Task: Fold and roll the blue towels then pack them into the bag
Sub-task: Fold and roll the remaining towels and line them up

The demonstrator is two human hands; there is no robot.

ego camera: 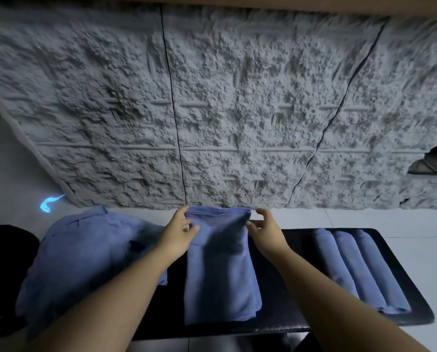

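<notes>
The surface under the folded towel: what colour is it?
Black, seen in the head view: the bench under the folded towel.

My towel [220, 270] is soft matt blue cloth; the bench [410, 295] looks smooth, faintly glossy black, and the wall [237, 110] rough grey stone texture.

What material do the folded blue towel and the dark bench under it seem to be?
Folded blue towel: seemingly soft woven cloth, matte; it drapes, creases and shows a stitched hem. Dark bench: probably vinyl or leather padding, black with slight sheen and a rounded edge; uncertain.
</notes>
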